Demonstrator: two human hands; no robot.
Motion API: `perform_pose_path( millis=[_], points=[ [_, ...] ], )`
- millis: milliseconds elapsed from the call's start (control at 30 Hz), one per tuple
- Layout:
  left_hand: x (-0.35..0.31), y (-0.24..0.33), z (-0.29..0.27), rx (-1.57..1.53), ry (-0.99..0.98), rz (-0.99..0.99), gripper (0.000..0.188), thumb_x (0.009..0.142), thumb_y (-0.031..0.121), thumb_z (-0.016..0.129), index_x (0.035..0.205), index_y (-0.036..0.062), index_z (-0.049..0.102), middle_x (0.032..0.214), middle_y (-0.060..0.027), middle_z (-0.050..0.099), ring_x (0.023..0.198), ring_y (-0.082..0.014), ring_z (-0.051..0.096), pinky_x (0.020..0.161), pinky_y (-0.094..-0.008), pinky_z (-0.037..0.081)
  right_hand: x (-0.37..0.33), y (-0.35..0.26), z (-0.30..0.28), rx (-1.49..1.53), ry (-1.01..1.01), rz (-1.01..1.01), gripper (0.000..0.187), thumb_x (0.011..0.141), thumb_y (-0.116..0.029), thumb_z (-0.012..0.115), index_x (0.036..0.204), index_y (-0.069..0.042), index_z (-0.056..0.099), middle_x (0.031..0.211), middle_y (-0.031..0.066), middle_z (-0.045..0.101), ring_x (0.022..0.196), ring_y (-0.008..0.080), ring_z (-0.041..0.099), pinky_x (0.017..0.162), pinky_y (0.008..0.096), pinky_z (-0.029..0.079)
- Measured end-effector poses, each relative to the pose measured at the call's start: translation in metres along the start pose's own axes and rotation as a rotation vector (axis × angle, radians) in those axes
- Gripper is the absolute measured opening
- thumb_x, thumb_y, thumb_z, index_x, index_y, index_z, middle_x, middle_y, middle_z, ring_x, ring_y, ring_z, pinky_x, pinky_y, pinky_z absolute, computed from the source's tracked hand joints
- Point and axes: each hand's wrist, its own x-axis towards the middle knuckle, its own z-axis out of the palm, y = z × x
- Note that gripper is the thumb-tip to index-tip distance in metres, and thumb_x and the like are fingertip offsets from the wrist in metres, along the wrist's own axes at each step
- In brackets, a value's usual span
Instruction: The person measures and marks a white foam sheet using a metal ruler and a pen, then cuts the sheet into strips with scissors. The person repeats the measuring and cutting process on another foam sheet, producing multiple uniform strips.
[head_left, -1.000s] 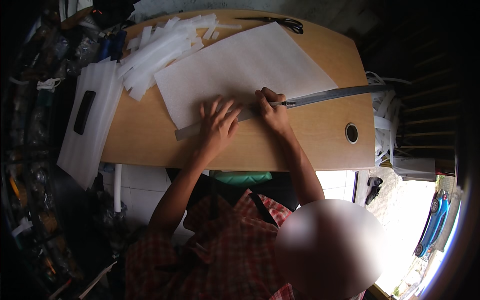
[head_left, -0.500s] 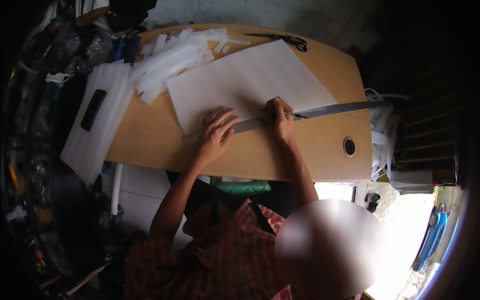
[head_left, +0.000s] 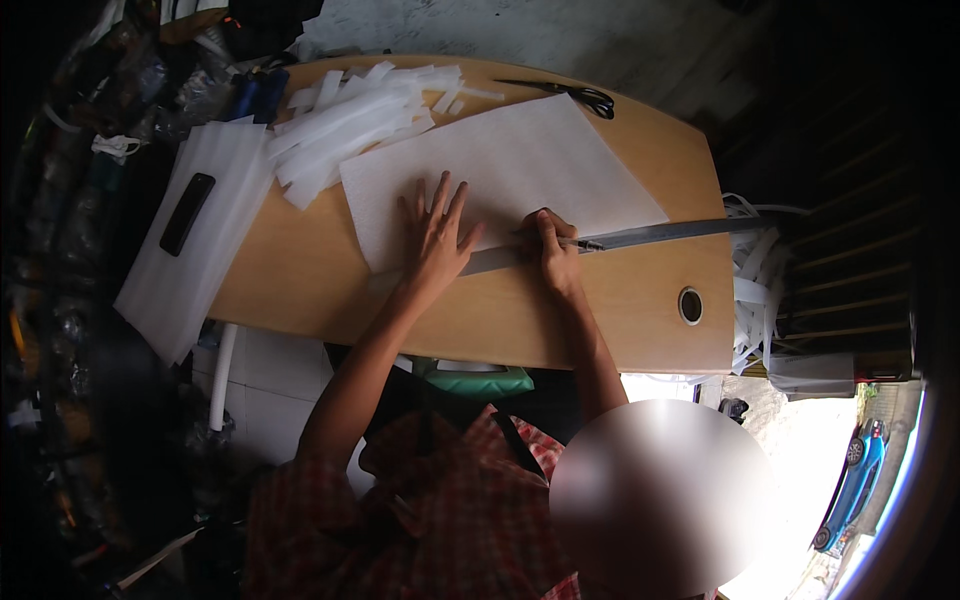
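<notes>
A large white sheet (head_left: 520,165) lies on a wooden table (head_left: 500,320). A long metal ruler (head_left: 660,235) lies across the sheet's near edge and sticks out past the table's right end. My left hand (head_left: 435,240) is flat with fingers spread, pressing on the ruler and the sheet. Just to its right, my right hand (head_left: 552,255) grips a thin pen-like tool (head_left: 590,243) with its tip against the ruler's edge. I cannot tell whether the tool is a blade or a pen.
A heap of cut white strips (head_left: 350,120) sits at the table's far left. Black scissors (head_left: 570,93) lie at the far edge. White sheets (head_left: 230,160) with a black object (head_left: 187,213) overhang the left end. More strips (head_left: 750,290) hang off the right, by a cable hole (head_left: 690,305).
The view has shifted a little. Both hands stay on the ruler, and my left hand's fingers are spread wider over the sheet than before.
</notes>
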Motion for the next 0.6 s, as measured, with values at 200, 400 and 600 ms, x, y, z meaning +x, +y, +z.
perform_pose_path(
  millis=[200,400,600],
  points=[
    [-0.002,-0.006,0.008,0.048,-0.050,0.005,0.057,0.085,0.038,0.059,0.133,0.0096,0.048,0.144,-0.0136,0.038,0.132,-0.0432,0.031,0.103,-0.0662,0.021,0.016,-0.011,0.004,-0.147,-0.060,-0.007,0.036,0.096,-0.027,0.046,0.079,0.002,0.060,0.062,0.0077,0.054,0.059,0.0144,0.048,0.058,0.0309,0.041],
    [0.000,-0.003,0.007,0.075,-0.067,-0.003,0.056,0.085,0.039,0.058,0.131,0.0089,0.050,0.143,-0.0130,0.039,0.132,-0.0417,0.032,0.103,-0.0651,0.022,0.045,-0.005,0.021,-0.273,-0.078,-0.147,0.030,0.093,-0.024,0.052,0.080,0.001,0.062,0.064,0.0097,0.060,0.055,0.0175,0.053,0.055,0.0315,0.042],
    [0.000,-0.002,0.007,0.115,-0.122,-0.051,0.065,0.085,0.042,0.055,0.136,0.0028,0.042,0.144,-0.0114,0.037,0.133,-0.0390,0.030,0.106,-0.0632,0.017,0.090,0.000,0.041,-0.288,-0.028,-0.202,0.024,0.087,-0.021,0.057,0.079,0.002,0.062,0.069,0.0183,0.064,0.066,0.0338,0.064,0.064,0.0382,0.049]
  ],
)
